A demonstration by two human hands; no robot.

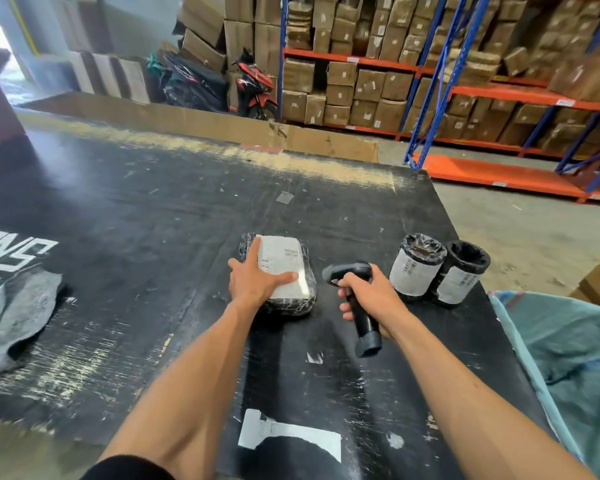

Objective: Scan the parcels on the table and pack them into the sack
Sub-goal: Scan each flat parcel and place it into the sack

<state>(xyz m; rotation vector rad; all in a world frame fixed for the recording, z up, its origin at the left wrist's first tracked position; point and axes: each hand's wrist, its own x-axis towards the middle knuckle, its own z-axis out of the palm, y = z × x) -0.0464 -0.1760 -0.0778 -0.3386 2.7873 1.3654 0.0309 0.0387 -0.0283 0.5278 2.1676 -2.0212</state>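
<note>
Three wrapped parcels are sitting on the table (118, 209).
The left hand (257, 279) is lying flat-fingered on one flat parcel (284, 268); the right hand (371, 296) is gripping one scanner (357, 306), two cylindrical parcels (417, 265) beside it.

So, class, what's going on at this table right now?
A person is scanning parcels. The left hand rests flat on a flat wrapped parcel with a white label, holding it on the black table. The right hand grips a barcode scanner beside it. Two cylindrical parcels stand upright to the right, near the teal sack at the table's edge.
</note>
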